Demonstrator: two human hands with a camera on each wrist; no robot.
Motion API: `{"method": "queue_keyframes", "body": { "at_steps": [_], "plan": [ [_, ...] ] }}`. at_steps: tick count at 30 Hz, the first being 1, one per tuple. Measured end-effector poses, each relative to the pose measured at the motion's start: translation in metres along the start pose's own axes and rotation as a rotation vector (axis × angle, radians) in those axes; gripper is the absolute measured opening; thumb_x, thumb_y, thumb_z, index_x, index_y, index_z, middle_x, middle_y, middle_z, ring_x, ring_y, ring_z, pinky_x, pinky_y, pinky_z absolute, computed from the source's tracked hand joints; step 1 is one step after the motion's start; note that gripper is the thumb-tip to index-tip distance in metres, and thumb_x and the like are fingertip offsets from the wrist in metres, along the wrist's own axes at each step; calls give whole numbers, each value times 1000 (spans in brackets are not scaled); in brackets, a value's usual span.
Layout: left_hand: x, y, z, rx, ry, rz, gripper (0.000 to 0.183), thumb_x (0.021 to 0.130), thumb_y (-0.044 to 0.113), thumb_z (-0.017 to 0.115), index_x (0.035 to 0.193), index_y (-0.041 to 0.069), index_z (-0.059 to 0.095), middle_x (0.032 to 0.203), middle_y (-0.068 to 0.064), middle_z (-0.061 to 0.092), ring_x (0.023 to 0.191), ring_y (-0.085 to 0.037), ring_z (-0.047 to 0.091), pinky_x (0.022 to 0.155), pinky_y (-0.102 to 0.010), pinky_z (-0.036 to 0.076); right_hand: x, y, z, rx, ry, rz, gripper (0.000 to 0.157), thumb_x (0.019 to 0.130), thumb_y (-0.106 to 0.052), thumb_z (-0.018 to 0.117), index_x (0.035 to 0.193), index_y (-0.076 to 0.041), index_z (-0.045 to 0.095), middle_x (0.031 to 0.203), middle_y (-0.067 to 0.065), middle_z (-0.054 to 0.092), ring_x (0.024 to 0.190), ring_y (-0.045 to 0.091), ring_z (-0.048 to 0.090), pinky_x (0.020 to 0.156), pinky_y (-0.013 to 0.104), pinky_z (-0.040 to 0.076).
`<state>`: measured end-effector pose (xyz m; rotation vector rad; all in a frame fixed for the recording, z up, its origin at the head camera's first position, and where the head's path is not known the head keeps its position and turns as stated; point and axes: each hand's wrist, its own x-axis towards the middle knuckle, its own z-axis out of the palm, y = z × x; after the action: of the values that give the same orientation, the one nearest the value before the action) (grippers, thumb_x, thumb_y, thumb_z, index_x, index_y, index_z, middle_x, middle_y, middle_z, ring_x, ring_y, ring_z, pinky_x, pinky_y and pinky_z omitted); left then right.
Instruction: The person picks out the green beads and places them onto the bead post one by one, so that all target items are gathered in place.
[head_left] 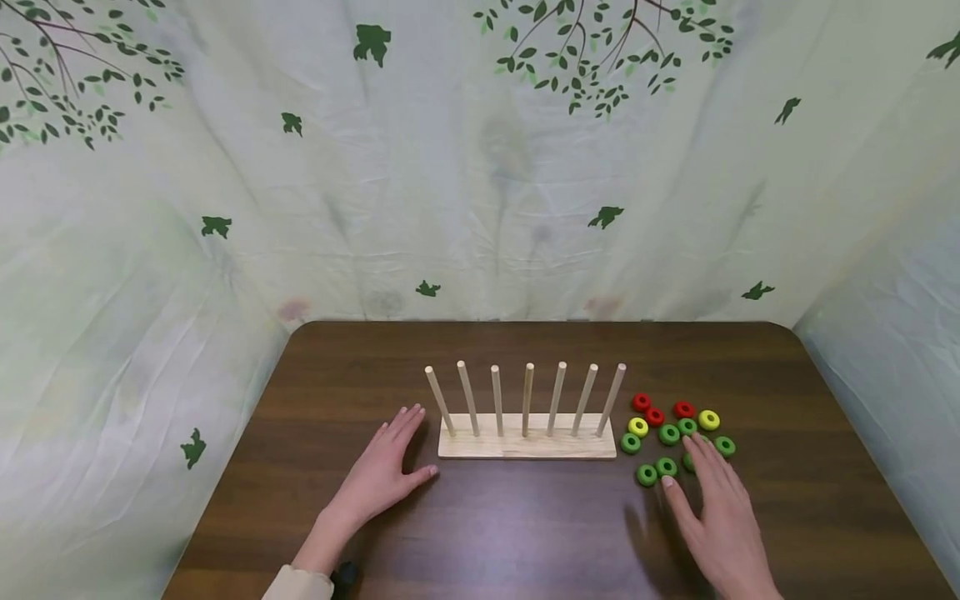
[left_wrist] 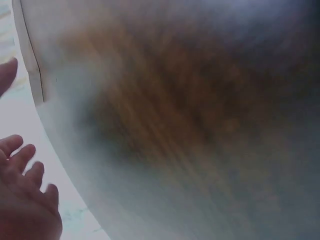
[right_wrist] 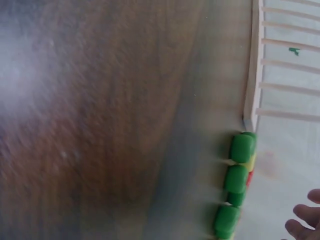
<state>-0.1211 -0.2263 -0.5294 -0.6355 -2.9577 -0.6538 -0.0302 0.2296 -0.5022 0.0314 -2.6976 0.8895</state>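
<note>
A pale wooden stand with a row of several upright pegs sits mid-table, its pegs bare. Left of it, my left hand has its fingers extended and thumb spread, the thumb tip close by the base's left end; it holds nothing. Over the near side of a group of rings, my right hand reaches with straight fingers, overlapping some green rings in the head view. Red rings and yellow rings lie farther back. In the right wrist view, green rings line up below the stand.
The dark wooden table has rounded far corners. A pale cloth backdrop printed with leaves and birds hangs behind it and along both sides. Near the left wrist shows a light sleeve.
</note>
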Motion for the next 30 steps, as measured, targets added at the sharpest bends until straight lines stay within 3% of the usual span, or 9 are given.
{"method": "queue_keyframes", "body": {
  "at_steps": [7,14,21,30],
  "plan": [
    [17,-10,1,-220,-68,-60,95,77,39,84,153,11,35,157,-7,33,144,-26,27,109,-49,33,-4,2,7,86,45,79,49,94,-21,68,138,-7,53,137,19,52,126,42,43,94,59,35],
    [29,-14,5,-354,-95,-72,97,70,33,90,150,14,39,151,-6,41,139,-25,37,109,-46,33,-4,-2,15,75,-41,167,43,96,-25,66,135,-9,56,131,16,56,123,38,48,91,59,40],
    [38,-15,6,-415,-121,-101,96,69,32,91,148,12,41,149,-7,43,138,-25,38,109,-46,32,-1,-3,24,61,-103,186,41,95,-21,67,133,-8,57,128,17,58,114,37,56,86,57,46],
    [41,-12,8,-408,-154,-119,90,69,38,90,143,8,48,143,-8,50,133,-28,44,108,-47,34,3,0,31,34,-138,184,41,92,-17,69,131,-8,59,125,16,61,104,32,61,83,53,49]
  ]
}}
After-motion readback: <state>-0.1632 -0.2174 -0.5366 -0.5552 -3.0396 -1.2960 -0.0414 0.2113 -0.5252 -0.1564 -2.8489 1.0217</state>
